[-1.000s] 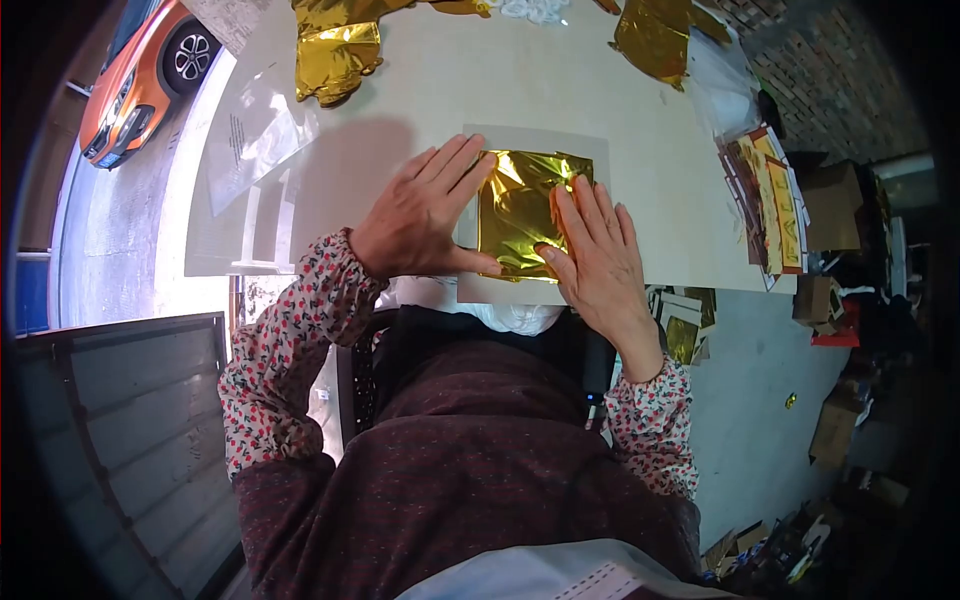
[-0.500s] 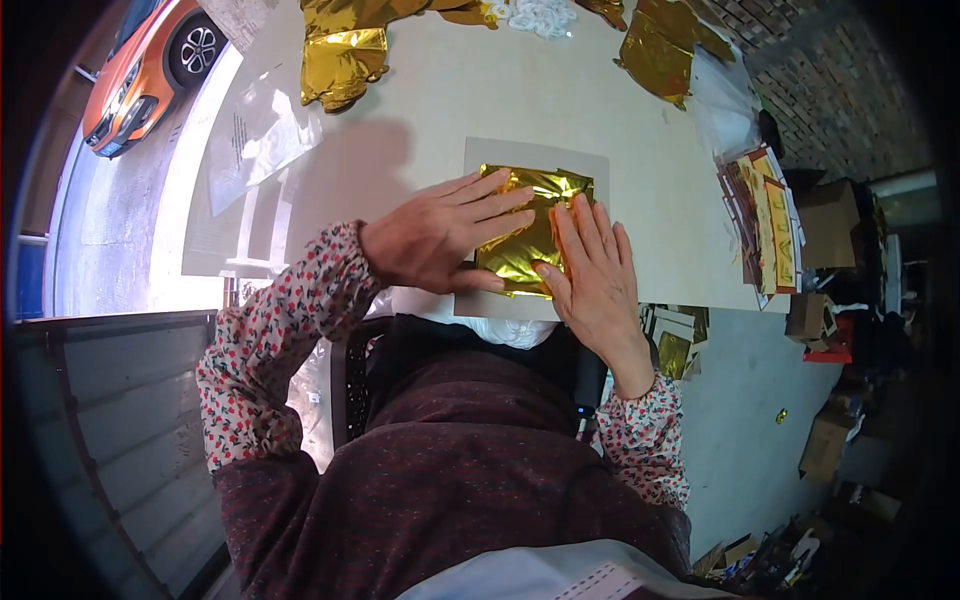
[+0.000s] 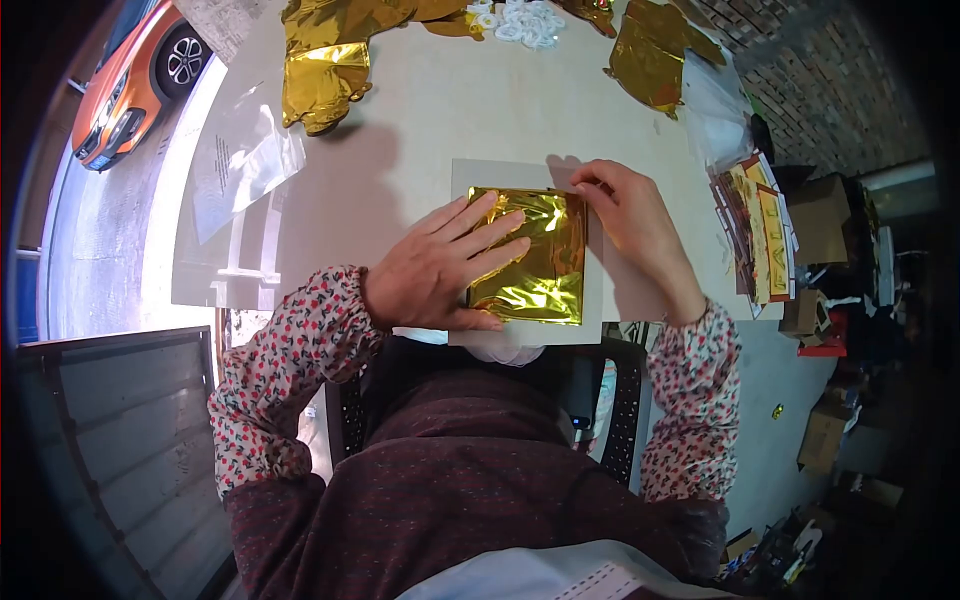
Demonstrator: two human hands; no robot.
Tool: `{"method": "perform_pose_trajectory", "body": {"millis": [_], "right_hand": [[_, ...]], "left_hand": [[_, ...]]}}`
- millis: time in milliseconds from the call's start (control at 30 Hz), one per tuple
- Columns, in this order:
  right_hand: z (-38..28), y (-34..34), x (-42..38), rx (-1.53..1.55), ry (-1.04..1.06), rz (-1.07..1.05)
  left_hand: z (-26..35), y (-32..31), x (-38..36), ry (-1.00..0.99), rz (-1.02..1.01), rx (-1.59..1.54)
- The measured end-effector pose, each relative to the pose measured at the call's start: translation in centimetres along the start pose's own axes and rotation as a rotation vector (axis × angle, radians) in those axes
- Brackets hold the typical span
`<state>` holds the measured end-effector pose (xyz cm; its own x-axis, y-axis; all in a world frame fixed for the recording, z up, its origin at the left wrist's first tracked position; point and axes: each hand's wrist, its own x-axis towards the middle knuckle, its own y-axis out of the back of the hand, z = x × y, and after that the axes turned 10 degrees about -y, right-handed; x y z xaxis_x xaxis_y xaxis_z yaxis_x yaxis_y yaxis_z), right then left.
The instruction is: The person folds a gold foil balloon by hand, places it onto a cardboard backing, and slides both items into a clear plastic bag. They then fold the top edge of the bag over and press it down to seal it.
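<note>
A shiny gold foil piece (image 3: 545, 255), folded to a near square, lies on a grey board (image 3: 590, 290) at the table's front edge. Flat across the foil's left side rests my left hand (image 3: 435, 260), open, its fingers spread and its thumb by the lower edge. My right hand (image 3: 625, 205) is at the foil's upper right corner with the fingers curled and the fingertips together. Whatever those fingertips pinch, if anything, is hidden. Both forearms wear floral sleeves.
On the pale table (image 3: 460, 110), crumpled gold foil (image 3: 325, 85) lies back left and more gold foil (image 3: 650, 60) back right. White rings (image 3: 525, 22) are heaped at the far edge. Clear plastic (image 3: 250, 160) lies left, a stack of printed cards (image 3: 755, 230) right.
My right hand has lifted off the foil and moved to its upper right corner, fingers now curled. My left hand stays flat on the foil. The view has shifted slightly.
</note>
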<state>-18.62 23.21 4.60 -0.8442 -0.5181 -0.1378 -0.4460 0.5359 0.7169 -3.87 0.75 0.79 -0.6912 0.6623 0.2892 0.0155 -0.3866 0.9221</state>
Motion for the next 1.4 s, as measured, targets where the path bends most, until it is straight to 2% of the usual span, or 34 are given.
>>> {"method": "perform_pose_trajectory", "body": {"millis": [33, 133, 333, 633, 833, 1033, 1333, 1400], "right_hand": [[0.5, 0.0, 0.9, -0.086, 0.088, -0.021], [0.7, 0.7, 2.5, -0.102, 0.056, -0.253], [1.3, 0.8, 3.9, -0.019, 0.044, -0.426], [0.6, 0.7, 4.4, -0.083, -0.015, -0.424], [0.1, 0.2, 4.4, 0.050, 0.002, -0.487], [-0.3, -0.1, 4.5, 0.173, -0.113, -0.541], [-0.5, 0.1, 4.9, 0.073, -0.083, -0.590], [-0.1, 0.1, 5.0, 0.054, -0.007, -0.561]], "left_hand": [[0.1, 0.2, -0.1, 0.001, 0.008, -0.002], [0.1, -0.1, -0.2, -0.008, 0.055, 0.014], [0.1, -0.1, -0.3, 0.000, 0.064, 0.009], [0.2, 0.0, -0.5, 0.009, 0.074, 0.000], [0.2, 0.2, -0.6, 0.004, 0.054, 0.000], [0.3, 0.3, -0.7, 0.018, 0.028, -0.015], [0.3, 0.5, -0.7, 0.033, -0.019, -0.026], [0.3, 0.5, -0.7, 0.032, -0.022, -0.019]]}}
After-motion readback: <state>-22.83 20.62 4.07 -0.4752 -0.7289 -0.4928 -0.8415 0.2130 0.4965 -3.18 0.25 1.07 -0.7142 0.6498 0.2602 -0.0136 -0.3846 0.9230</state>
